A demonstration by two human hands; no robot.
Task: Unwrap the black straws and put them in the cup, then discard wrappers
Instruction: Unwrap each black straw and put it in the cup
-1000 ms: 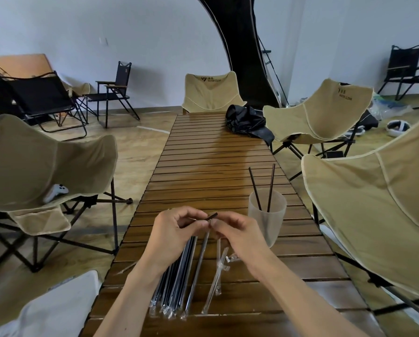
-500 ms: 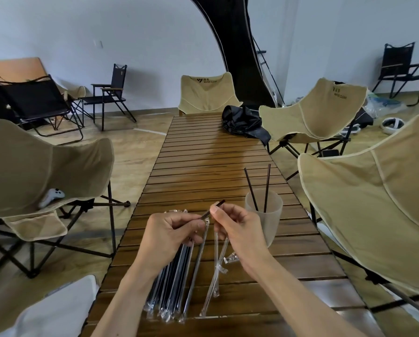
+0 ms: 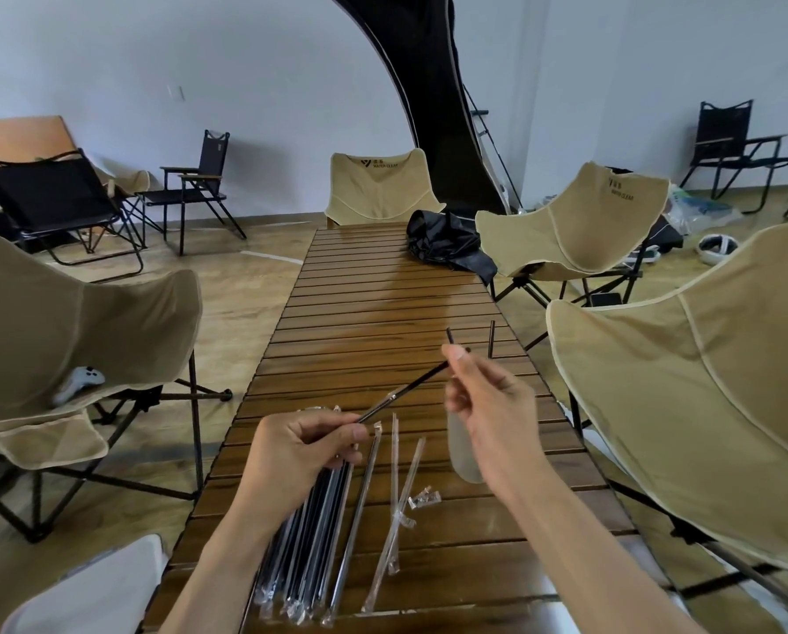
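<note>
Wrapped straws [image 3: 300,546] lying bundled on the slatted table [image 3: 383,290], left hand [image 3: 303,446] pinching a wrapper end, black straw [image 3: 410,388] slanting up, right hand [image 3: 488,404] pinching its tip, cup [image 3: 463,450] just behind.

Wrapped straws [image 3: 305,542] left of empty wrappers [image 3: 394,505], cup [image 3: 463,450] right, on table [image 3: 383,313]

We note one thin black plastic straw [image 3: 417,385] held tilted above the table, half out of its clear wrapper [image 3: 383,409]. A frosted translucent plastic cup [image 3: 463,455] stands upright with two black straws [image 3: 491,338] inside. A bundle of wrapped black straws [image 3: 310,537] and empty clear wrappers [image 3: 396,501] lie flat nearby.
</note>
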